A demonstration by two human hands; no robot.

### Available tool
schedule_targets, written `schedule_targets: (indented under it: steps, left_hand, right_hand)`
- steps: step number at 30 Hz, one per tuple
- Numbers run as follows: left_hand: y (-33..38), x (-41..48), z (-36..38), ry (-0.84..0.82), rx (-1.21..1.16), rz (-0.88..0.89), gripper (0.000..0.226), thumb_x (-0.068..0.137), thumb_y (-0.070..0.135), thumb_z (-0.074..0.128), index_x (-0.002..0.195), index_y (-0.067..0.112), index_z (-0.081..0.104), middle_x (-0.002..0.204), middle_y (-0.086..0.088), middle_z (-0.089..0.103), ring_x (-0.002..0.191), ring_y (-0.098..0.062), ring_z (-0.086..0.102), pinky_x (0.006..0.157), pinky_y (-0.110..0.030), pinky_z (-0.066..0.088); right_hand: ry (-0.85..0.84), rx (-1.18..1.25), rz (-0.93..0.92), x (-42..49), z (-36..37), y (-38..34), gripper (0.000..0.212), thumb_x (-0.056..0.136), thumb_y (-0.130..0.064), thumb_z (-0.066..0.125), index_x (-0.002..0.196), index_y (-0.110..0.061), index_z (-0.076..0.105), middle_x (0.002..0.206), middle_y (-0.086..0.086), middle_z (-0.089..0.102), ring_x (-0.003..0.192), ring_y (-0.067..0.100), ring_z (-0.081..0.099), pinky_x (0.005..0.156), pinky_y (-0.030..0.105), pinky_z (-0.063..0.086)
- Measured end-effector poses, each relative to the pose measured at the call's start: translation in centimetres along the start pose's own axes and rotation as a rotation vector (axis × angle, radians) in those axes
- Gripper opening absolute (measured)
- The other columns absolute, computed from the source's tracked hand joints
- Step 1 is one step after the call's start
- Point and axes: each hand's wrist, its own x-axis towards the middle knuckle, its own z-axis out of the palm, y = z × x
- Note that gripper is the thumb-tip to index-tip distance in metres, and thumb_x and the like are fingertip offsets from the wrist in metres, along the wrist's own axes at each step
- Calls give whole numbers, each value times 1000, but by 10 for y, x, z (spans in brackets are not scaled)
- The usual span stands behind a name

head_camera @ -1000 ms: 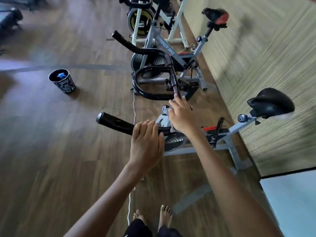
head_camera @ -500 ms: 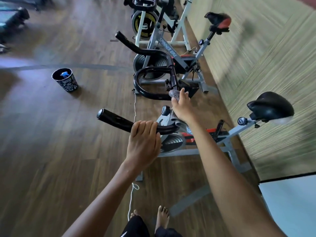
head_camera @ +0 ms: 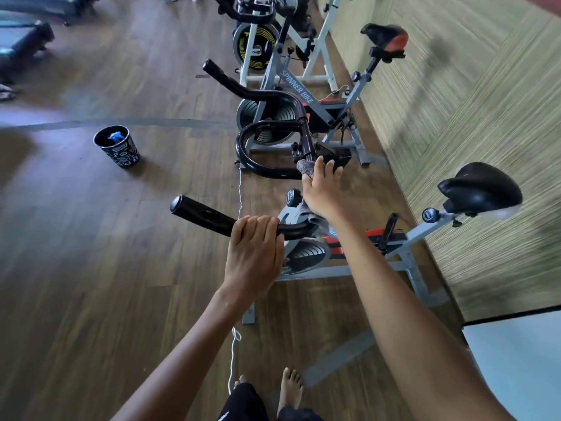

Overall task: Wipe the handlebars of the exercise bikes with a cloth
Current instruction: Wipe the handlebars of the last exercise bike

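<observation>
Along the wall, three exercise bikes stood in a row on the wooden floor [head_camera: 91, 268]. The nearest bike [head_camera: 403, 253] carried the handlebars [head_camera: 264, 165] under treatment. The left hand [head_camera: 255, 253] was closed around the near bar, probably to steady the frame against the wiping force. The right hand [head_camera: 321, 189] pressed a grey cloth [head_camera: 303, 167] against the far side of the looped bar, fingers extended over it, with the cloth's tail trailing beneath the wrist. Compared with half a second earlier, the right hand had advanced further along the loop; the left grip was unchanged. A patterned cup [head_camera: 117, 147] stood well apart.
</observation>
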Motion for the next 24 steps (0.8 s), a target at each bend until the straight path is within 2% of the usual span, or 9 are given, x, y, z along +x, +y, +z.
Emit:
schedule_targets:
  steps: [3,5,9,11,16,18,21,22,24]
  left_hand:
    - [0,0,0,0,-8,-7,28,99,23,35,107,10,57,102,-4,60,93,-23,54,98,-36,33]
    - [1,0,1,5,-6,-8,29,99,24,33,107,9,58,101,-4,60,93,-23,55,98,-36,33]
    - [1,1,0,18,-9,4,29,99,23,33,106,10,58,100,-4,61,92,-23,55,98,-36,33]
    - [0,1,0,12,-14,9,27,99,22,35,107,10,58,101,-4,61,92,-23,54,98,-36,33]
    - [-6,-1,-13,-12,-15,89,30,98,20,35,112,6,59,103,-7,62,93,-25,56,100,-40,37]
    - [-16,-3,-19,-31,33,123,37,100,21,32,118,5,59,107,-8,63,99,-27,57,107,-45,33]
    - [-41,-12,-29,-39,172,129,39,101,23,32,123,5,59,117,-9,64,117,-29,56,115,-52,20]
    - [-48,-15,-30,-45,201,153,40,100,23,33,125,5,58,122,-10,63,124,-29,52,116,-52,17]
    - [-59,-21,-33,-53,207,213,42,99,25,35,132,6,54,136,-11,56,135,-27,44,119,-52,11]
  right_hand:
    - [87,-52,-73,-33,9,10,59,105,-34,26,154,-9,2,160,18,-14,146,33,-21,118,44,-7]
    - [101,24,-123,-60,20,16,59,105,-32,27,154,-10,2,159,17,-18,146,29,-23,117,41,-11]
    - [77,81,-116,-53,19,13,58,104,-29,31,153,-9,6,158,17,-21,146,30,-21,119,44,-5]
    - [107,7,-74,-31,11,7,58,104,-30,32,153,-8,11,160,17,-14,147,32,-14,119,45,1]
    - [287,-37,-54,-32,16,2,54,101,-30,36,147,-3,26,148,17,23,132,36,23,112,46,26]
    - [310,23,-77,-53,26,9,57,101,-31,36,149,-4,23,147,17,26,130,35,27,110,45,27]
    - [307,188,-96,-86,46,15,64,100,-33,41,151,-5,15,155,15,17,137,34,19,112,46,27]
    - [336,243,-88,-94,51,15,64,99,-32,42,151,-5,17,154,16,18,138,34,19,111,46,29]
    - [428,350,-71,-100,61,14,57,98,-32,42,145,-1,30,144,21,34,130,33,33,106,44,37]
